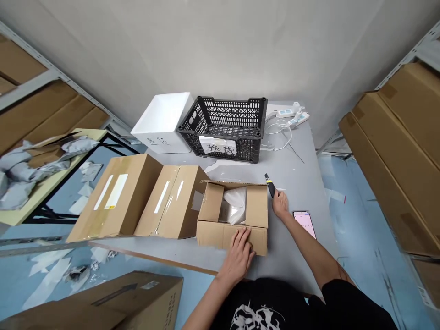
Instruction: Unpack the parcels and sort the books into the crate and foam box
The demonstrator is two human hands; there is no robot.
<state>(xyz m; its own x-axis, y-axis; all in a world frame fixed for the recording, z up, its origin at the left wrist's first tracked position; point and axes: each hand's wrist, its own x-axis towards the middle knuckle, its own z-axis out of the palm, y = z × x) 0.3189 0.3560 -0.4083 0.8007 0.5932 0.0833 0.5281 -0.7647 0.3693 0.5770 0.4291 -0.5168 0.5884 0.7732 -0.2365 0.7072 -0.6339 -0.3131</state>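
Two bare hands work at one open carton [257, 200] standing near the front edge of the grey tabletop [298, 178]. The left hand [239, 252] lies on the carton's folded-out front flap [215, 233], its fingers slightly spread and gripping nothing. The right hand [281, 204] is just beside the carton's right side, with its fingers closed around one black utility knife [270, 185] that has a yellow band; the knife points away from the person. Whether the blade is out cannot be told. Inside the carton, one white plastic bag [238, 201] shows between the raised flaps; what it holds cannot be made out.

To the left of the open carton stand two closed cartons, a larger taped carton [129, 197] and a smaller carton [176, 201] between it and the open one. Behind them are one white foam box [155, 143] and one black plastic crate [248, 149], side by side; the crate bears one white paper sign [218, 146] with two handwritten characters. At the back right lie two white power strips [299, 119] among tangled cables. One smartphone [305, 223] lies face up near the right forearm, its screen lit. On the left, one side table [34, 201] carries a heap of grey parcel bags [20, 172], too jumbled to count.
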